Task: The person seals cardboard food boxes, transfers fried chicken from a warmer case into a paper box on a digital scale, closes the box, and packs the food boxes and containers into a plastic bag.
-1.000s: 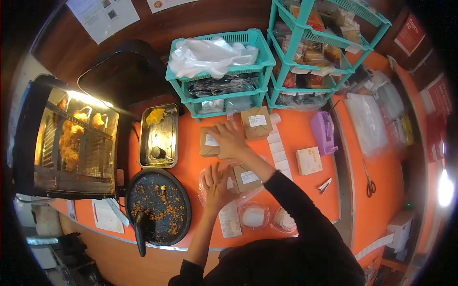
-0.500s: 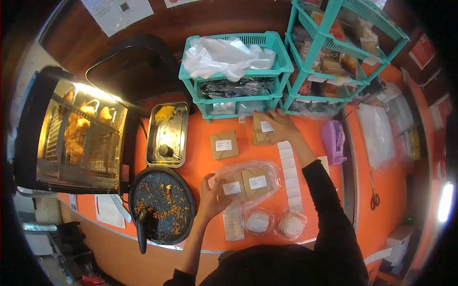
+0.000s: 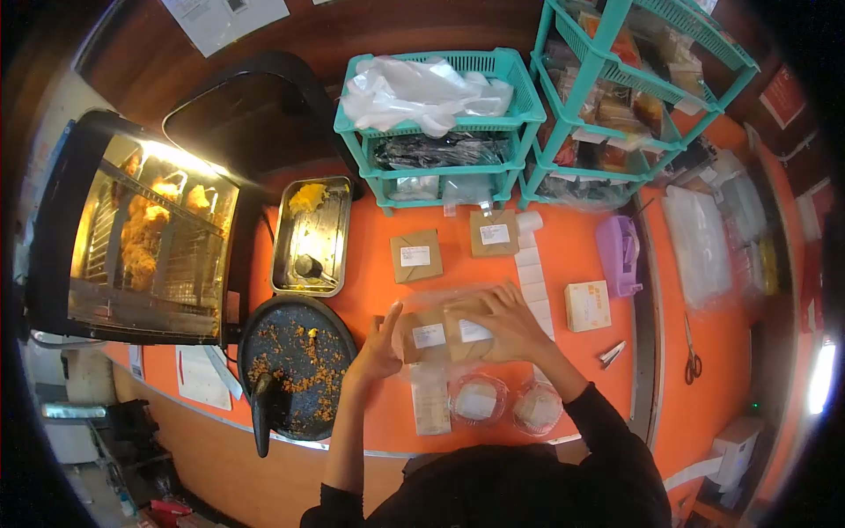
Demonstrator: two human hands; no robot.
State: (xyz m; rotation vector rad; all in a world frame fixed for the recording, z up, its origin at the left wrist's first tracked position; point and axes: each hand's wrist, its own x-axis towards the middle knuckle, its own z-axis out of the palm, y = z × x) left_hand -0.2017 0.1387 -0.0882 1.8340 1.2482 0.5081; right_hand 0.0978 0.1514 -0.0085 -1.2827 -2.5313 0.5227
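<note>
Two brown cardboard boxes with white labels, a left one [image 3: 428, 336] and a right one [image 3: 466, 333], sit side by side in a clear plastic bag [image 3: 431, 299]. My right hand [image 3: 500, 324] lies over the right box, its fingers spread across the top and far edge. At the left box's outer side is my left hand [image 3: 380, 350], thumb and fingers apart, touching the bag's edge. Beyond them stand two more labelled boxes, one [image 3: 416, 255] behind the left box and another [image 3: 494, 233] farther right. A receipt [image 3: 430, 400] lies below the bagged boxes.
Two clear round containers [image 3: 478, 399] stand near the front edge. To the left are a stone mortar [image 3: 297, 365], a metal tray [image 3: 312, 236] and a lit food warmer [image 3: 145, 233]. Teal racks [image 3: 440, 128] line the back. A purple tape dispenser [image 3: 620, 255] and stapler [image 3: 612, 355] are right.
My right hand has left the far right box and come down onto the right bagged box. My left hand remains beside the left bagged box. The camera view has shifted slightly.
</note>
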